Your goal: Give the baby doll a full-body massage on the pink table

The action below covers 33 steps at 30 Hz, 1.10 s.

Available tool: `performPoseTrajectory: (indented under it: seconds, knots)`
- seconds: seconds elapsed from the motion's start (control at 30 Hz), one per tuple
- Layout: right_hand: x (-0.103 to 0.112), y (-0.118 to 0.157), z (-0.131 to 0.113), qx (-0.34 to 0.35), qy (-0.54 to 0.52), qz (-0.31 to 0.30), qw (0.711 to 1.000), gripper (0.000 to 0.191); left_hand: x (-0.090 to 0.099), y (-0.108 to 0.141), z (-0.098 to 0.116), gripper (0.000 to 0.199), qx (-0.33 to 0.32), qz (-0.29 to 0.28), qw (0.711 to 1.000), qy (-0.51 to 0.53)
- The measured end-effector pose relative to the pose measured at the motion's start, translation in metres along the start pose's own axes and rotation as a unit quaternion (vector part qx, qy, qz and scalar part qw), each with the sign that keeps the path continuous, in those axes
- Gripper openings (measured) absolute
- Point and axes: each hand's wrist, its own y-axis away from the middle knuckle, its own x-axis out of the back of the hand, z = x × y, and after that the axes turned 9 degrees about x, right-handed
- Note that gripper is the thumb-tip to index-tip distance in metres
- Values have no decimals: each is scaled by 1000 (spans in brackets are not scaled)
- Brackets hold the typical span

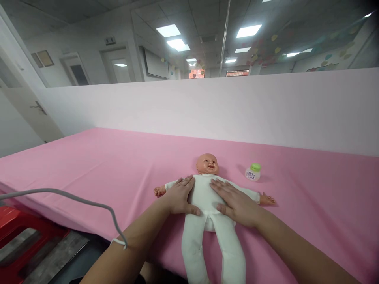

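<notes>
A baby doll [204, 197] with a white cloth body lies on its back on the pink-covered table [118, 165], head away from me and arms spread. My left hand [182, 197] rests against the left side of its torso, fingers stretched out and thumb toward the lower belly. On the right of the chest and belly, my right hand [232, 199] lies flat with its fingers extended. Neither hand grips anything. Beyond the doll's arm on the right stands a small clear bottle [253, 173] with a green cap and a printed label.
A grey cable [68, 201] arches in from the left to my left forearm. Red plastic stools [17, 232] are beside the table at lower left. Behind the table runs a white low wall [207, 106] with glass above it. A door [26, 98] is at far left.
</notes>
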Motion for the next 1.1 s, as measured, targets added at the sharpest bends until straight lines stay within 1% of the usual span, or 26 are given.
performPoseTrajectory:
  seconds: [0.17, 0.27, 0.33, 0.4, 0.47, 0.6, 0.7, 0.77, 0.83, 0.9, 1.0, 1.1]
  knots:
    - [-2, 0, 16, -83, 24, 11, 996, 86, 2, 0, 3, 140, 6, -7, 1000, -1]
    - [1, 4, 21, -126, 34, 19, 991, 85, 4, 1, 4, 141, 18, -13, 1000, -3]
    - [2, 6, 22, -142, 38, 22, 989, 83, 5, 3, 6, 138, 16, -8, 1000, -2]
    - [2, 7, 23, -144, 37, 27, 989, 82, 7, 10, 9, 132, -3, 5, 1000, 3]
    - [0, 7, 24, -140, 37, 29, 989, 84, 8, 20, 14, 125, -40, 10, 999, 8]
    - [-3, 5, 27, -135, 45, 31, 989, 87, 8, 46, 30, 125, -111, -17, 993, 21]
    - [-4, 5, 27, -128, 47, 37, 990, 88, 8, 61, 42, 125, -138, -33, 989, 31]
    - [-5, 5, 28, -124, 46, 42, 990, 88, 8, 66, 50, 121, -147, -43, 988, 35]
    - [-6, 6, 29, -121, 45, 46, 991, 88, 8, 64, 56, 118, -157, -60, 985, 37]
    - [-8, 6, 30, -118, 44, 48, 991, 87, 9, 58, 60, 117, -167, -73, 983, 37]
    - [-11, 5, 33, -116, 41, 52, 991, 87, 8, 39, 60, 115, -166, -74, 983, 28]
    - [-11, 5, 34, -119, 41, 48, 991, 89, 8, 16, 54, 109, -146, -59, 988, 12]
